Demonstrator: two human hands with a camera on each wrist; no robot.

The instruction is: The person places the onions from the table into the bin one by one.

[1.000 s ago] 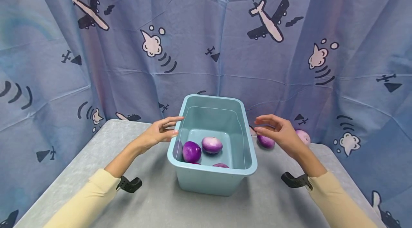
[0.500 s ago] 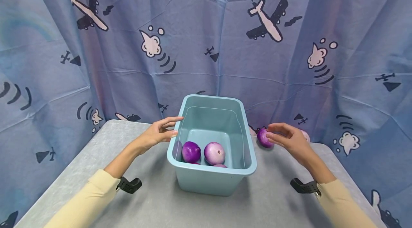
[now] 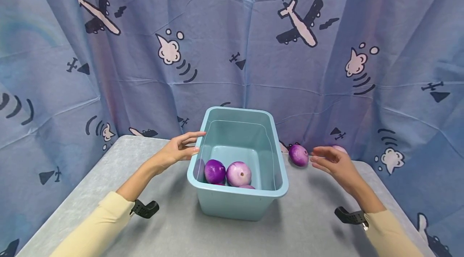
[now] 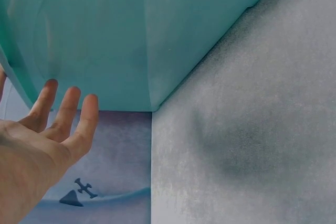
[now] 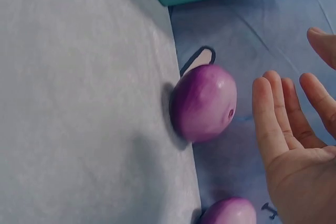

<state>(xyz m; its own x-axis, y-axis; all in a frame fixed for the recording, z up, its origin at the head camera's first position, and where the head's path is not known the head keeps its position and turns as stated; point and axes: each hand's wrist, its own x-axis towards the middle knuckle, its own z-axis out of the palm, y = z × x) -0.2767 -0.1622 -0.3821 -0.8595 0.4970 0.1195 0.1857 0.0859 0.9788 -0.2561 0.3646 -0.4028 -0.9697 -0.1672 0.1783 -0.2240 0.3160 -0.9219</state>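
A light blue plastic bin (image 3: pixel 237 204) stands mid-table, tilted in neither direction. Inside lie a dark purple red onion (image 3: pixel 215 171), a paler red onion (image 3: pixel 239 174) and parts of others behind the front rim. My left hand (image 3: pixel 182 147) rests at the bin's left rim with fingers loosely extended; the left wrist view has its fingertips (image 4: pixel 90 103) against the bin's side. To the bin's right, a red onion (image 3: pixel 299 155) sits near the table's back edge. My right hand (image 3: pixel 335 166) hovers just right of it, holding nothing, fingers relaxed and apart from the thumb.
Another red onion (image 3: pixel 339 149) lies farther right, mostly hidden behind my right hand. The grey table (image 3: pixel 152 233) ends at a blue curtain (image 3: pixel 217 47) with printed airplanes.
My right hand has moved right and toward me, away from the bin, uncovering the onion on the table. The paler onion in the bin has rolled round. My left hand stays put.
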